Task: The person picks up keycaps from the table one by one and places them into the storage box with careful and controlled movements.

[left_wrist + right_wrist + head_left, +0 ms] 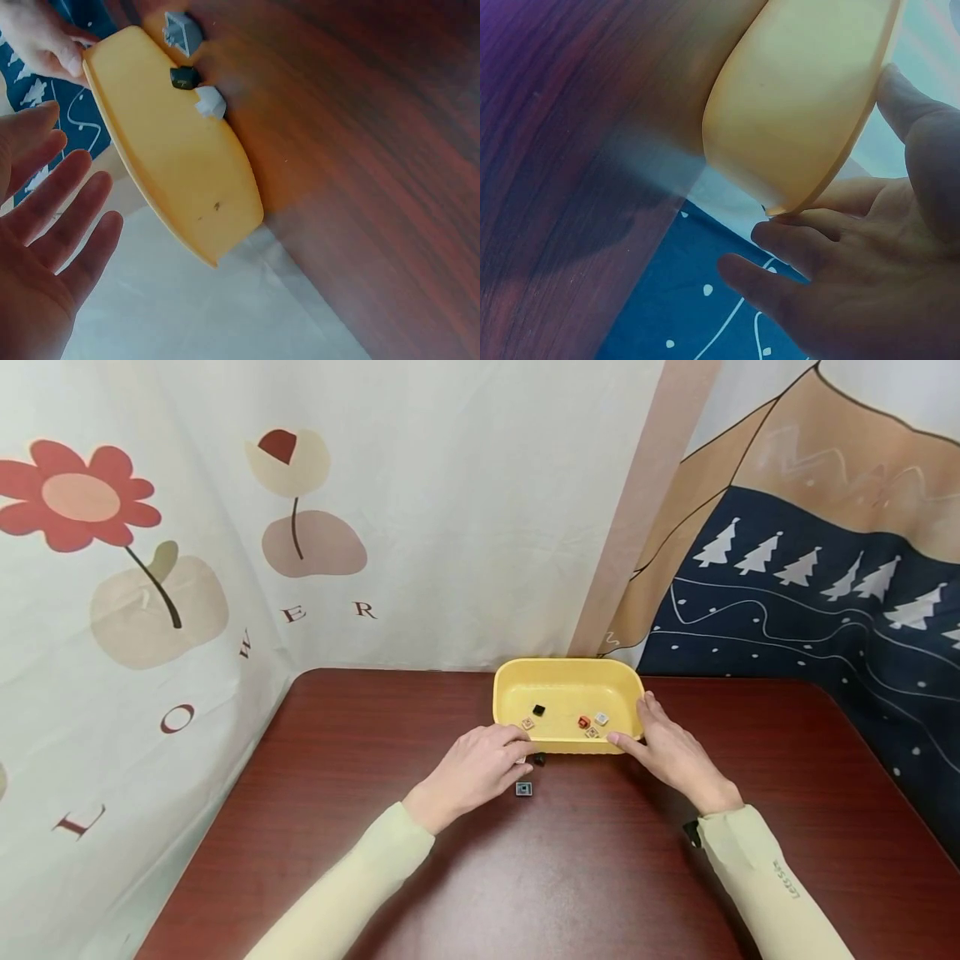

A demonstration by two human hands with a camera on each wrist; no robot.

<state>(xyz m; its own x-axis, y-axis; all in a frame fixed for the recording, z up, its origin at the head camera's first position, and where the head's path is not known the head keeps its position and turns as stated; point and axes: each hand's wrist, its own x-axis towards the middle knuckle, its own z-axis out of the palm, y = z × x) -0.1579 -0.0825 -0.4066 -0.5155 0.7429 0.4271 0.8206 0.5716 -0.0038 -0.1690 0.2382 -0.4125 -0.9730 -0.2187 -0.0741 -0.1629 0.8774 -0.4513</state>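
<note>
A yellow plastic basin (573, 747) stands at the back of the table. My right hand (678, 760) holds its right end, thumb at the front rim and fingers along the side; the right wrist view shows the thumb (904, 101) on the rim. My left hand (476, 768) hovers at the basin's front left with fingers spread in the left wrist view, nothing in them. Just before the basin's front wall lie a grey keycap (182, 34), hollow side showing, a black keycap (184, 77) and a white keycap (211, 103), which the left fingers partly cover in the head view.
Inside the basin are several keycaps, among them a black one (539, 710), a red one (584, 722) and a white one (602, 718). A printed curtain (450, 527) hangs right behind the dark red-brown table (360, 735).
</note>
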